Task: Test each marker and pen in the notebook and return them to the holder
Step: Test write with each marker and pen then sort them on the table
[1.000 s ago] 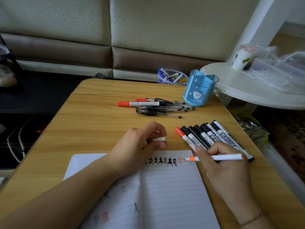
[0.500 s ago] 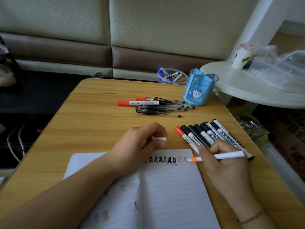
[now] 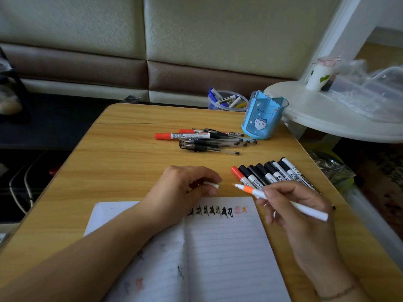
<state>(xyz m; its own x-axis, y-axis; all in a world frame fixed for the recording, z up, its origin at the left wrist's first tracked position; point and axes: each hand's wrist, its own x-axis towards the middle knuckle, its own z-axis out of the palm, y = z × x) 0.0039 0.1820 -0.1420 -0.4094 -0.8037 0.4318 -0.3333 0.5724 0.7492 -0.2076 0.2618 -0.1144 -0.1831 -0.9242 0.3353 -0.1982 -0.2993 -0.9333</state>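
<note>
As L hand [image 3: 187,188] pinches cap [image 3: 211,184] — R hand [image 3: 292,205] lifts marker [image 3: 281,200]

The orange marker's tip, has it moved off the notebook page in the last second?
Yes. The orange marker tip lifted up-left off the notebook, now over the table near the red-capped marker.

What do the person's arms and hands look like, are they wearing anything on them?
Both forearms are bare, with no sleeves in view and no gloves. The right hand has a thin chain bracelet at the wrist. The left hand seems to have a small ring on one finger, though it is too small to be sure. No watch is visible.
</note>
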